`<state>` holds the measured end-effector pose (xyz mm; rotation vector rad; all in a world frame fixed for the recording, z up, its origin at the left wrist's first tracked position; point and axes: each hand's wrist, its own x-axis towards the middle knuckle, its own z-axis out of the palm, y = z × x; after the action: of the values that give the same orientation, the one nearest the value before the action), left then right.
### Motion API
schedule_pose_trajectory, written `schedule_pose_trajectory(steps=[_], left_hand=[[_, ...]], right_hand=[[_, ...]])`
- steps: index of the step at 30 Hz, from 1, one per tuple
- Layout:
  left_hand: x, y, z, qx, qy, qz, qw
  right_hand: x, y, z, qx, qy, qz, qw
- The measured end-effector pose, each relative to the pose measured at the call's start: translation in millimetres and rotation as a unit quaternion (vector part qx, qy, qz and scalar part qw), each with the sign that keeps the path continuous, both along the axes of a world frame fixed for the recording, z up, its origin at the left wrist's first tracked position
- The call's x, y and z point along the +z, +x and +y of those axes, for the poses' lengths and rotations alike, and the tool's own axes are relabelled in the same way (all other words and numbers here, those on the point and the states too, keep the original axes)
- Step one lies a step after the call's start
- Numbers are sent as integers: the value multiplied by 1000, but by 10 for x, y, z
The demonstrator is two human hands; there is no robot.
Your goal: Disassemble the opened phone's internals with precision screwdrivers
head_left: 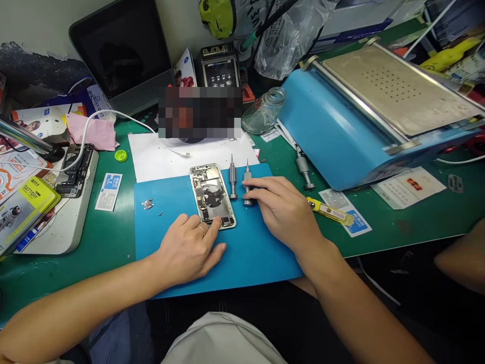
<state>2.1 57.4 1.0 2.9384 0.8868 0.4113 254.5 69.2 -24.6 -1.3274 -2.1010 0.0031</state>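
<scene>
An opened phone [212, 194] with its inner parts showing lies on the blue mat [242, 253]. My left hand [193, 242] rests at its lower end, index fingertip on the phone, thumb apart, holding nothing. My right hand [282, 207] has its thumb and fingers around the grey screwdriver [247, 177], whose tip points away from me. Beside it, between phone and right hand, lies a second grey screwdriver [233, 177]. Small metal pieces [147, 203] sit on the mat's left part.
A blue machine [322, 131] with a metal plate fills the back right. A glass jar [264, 111], a third screwdriver [303, 169] and a yellow cutter [329, 211] lie nearer. Left are a phone board [76, 172], battery box [28, 215] and white cable [132, 117].
</scene>
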Motion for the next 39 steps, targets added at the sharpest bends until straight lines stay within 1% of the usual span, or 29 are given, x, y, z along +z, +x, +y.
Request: schedule_pose_trajectory(steps=[5,7,10,12,14,17,19,20,21,22,24,25,26,27,29,31,35,39], left_hand=[[21,21,8,-6,9,-4,1000],[24,22,10,-7,11,-4,1000],[22,22,13,-5,19,-2,1000],[16,24,12,-3,25,1,1000],[5,29,7,-4,31,3,999],[-13,30,-10,-14,45,15,999],[-21,22,-21,-21,48,29,998],[-24,15,-24,-24,46,32,998],[-25,8,-24,-26,41,32,998],[-25,1,-22,-28,34,30,999],[-26,-13,-13,-29,19,23,999],[-27,-18,-7,-29,12,20,999],[-29,-22,-1,-29,6,20,999],[-31,-25,3,-29,0,23,999],[-37,-29,8,-28,-5,28,999],[-41,-29,7,-27,3,30,999],[-48,-26,-2,-28,23,23,999],[-52,-26,-8,-28,8,35,999]], right_hand=[[30,-10,-17,3,6,38,999],[55,-26,-29,37,15,45,998],[88,-59,-44,122,14,32,992],[101,-80,-48,166,12,20,986],[107,-95,-48,184,13,14,983],[111,-104,-44,186,5,11,983],[113,-103,-42,173,3,15,985],[113,-99,-43,153,8,21,988],[110,-91,-44,116,19,30,993],[103,-81,-45,65,36,40,996],[78,-49,-47,-60,62,54,995],[60,-30,-47,-115,61,57,990],[40,-11,-44,-153,46,56,986],[19,5,-41,-173,21,54,983],[-18,24,-31,-176,-32,58,982],[-40,26,-22,-159,-56,69,983],[-53,13,-9,-137,-59,85,985],[-69,38,26,-119,-50,92,987]])
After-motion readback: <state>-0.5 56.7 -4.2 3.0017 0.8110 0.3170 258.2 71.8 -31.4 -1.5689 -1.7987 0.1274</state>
